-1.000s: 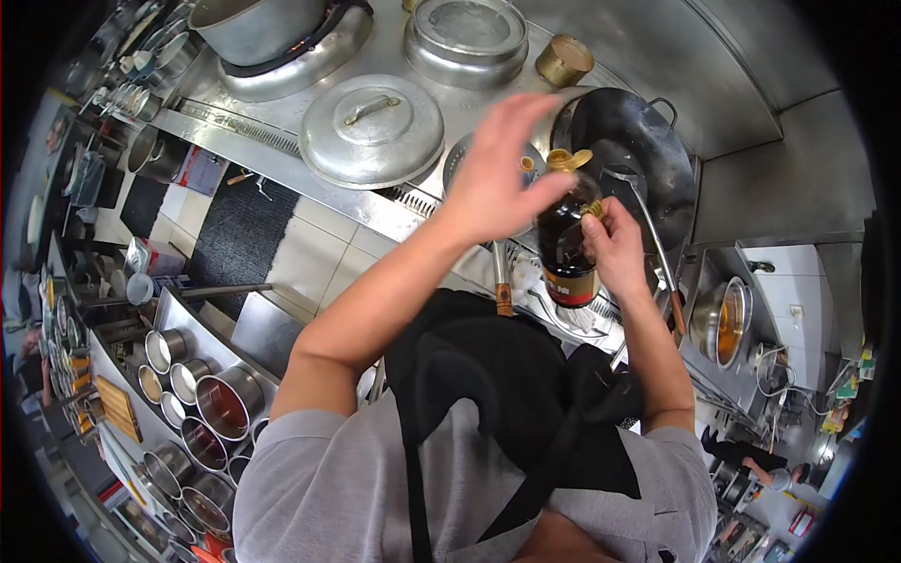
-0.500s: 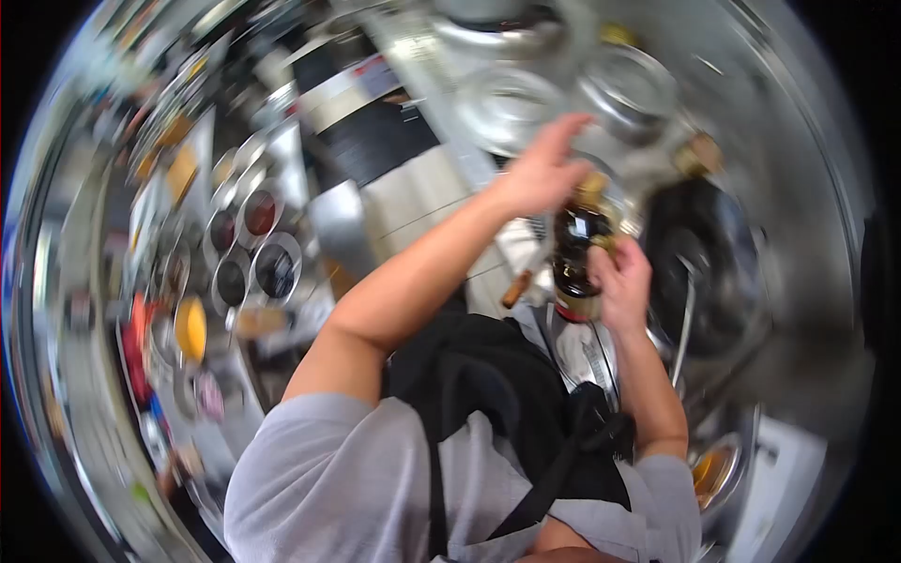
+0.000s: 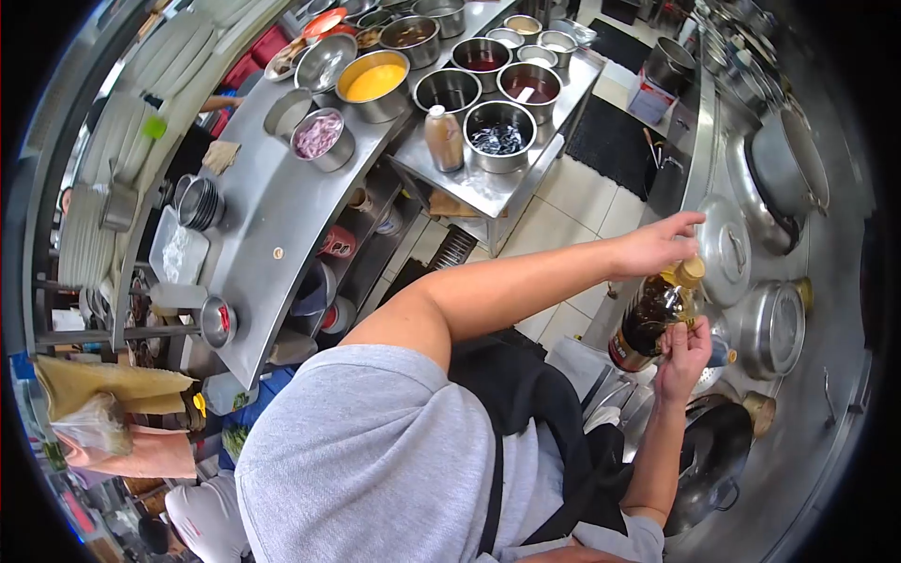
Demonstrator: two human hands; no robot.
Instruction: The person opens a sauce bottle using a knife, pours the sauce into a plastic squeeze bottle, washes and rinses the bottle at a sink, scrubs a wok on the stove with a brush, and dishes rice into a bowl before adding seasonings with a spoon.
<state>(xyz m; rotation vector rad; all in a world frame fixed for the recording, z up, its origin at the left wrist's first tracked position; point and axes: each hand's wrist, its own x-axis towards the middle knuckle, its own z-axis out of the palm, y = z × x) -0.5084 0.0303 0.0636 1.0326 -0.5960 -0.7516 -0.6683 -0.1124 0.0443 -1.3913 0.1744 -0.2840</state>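
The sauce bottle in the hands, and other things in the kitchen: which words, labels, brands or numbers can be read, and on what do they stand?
No text can be read.
Bottle, held by the right hand with the left hand at its cap: red and pale label band, print too small.
Red can under the counter: white marks, blurred.
Box on the floor: red print, too small.

Glossy dark bottle [image 3: 646,319] with yellow plastic cap [image 3: 690,272]; brushed-metal lid [image 3: 727,249]; matt black wok [image 3: 711,460]
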